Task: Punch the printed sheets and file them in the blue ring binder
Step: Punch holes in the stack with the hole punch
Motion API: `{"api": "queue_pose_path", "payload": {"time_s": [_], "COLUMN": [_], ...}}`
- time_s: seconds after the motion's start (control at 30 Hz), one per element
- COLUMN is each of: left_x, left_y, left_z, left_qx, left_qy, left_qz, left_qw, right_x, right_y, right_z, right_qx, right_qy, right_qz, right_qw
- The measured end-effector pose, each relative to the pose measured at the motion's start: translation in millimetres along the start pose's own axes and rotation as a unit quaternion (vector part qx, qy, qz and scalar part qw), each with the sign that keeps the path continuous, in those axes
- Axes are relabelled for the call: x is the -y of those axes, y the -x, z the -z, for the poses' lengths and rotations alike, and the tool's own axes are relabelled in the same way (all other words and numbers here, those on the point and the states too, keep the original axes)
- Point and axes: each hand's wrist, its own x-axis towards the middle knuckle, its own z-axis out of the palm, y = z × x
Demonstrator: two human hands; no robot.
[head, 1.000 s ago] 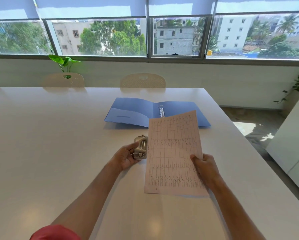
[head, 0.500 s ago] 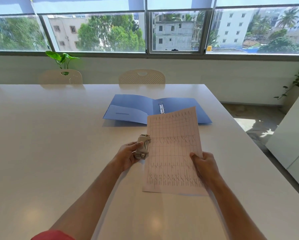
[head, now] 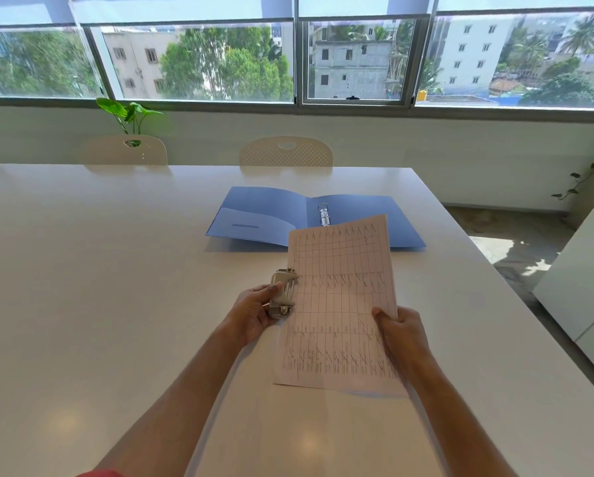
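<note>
The printed sheets (head: 340, 304), covered in a table grid, are held above the white table (head: 99, 304). My right hand (head: 400, 330) grips their right edge, thumb on top. A small metal hole punch (head: 282, 293) sits against the sheets' left edge, and my left hand (head: 254, 313) holds it with fingers curled round its body. Whether the paper edge is inside the punch slot is hard to tell. The blue ring binder (head: 264, 215) lies open flat behind the sheets, its metal rings (head: 324, 214) standing at the spine.
Two cream chairs (head: 286, 152) stand at the table's far edge below a wide window. A potted plant (head: 127, 115) rises behind the left chair. The table's right edge drops to the floor beside a white cabinet (head: 584, 287).
The hole punch has tilted and shifted slightly in my left hand along the sheets' left edge. My right hand keeps its grip on the sheets.
</note>
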Motion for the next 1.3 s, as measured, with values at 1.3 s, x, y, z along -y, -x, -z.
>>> {"api": "queue_pose_path", "payload": {"time_s": [1.3], "left_x": [1.9], "left_y": [-6.4], "left_z": [-2.2], "left_qx": [-0.087], "left_qy": [-0.046], "left_qz": [-0.012], "left_qw": [0.995], "right_x": [3.0], "right_y": [1.8], "right_z": [3.9], "right_qx": [0.024], "right_qy": [-0.066], "right_qz": [-0.021], "right_qw": [0.997]}}
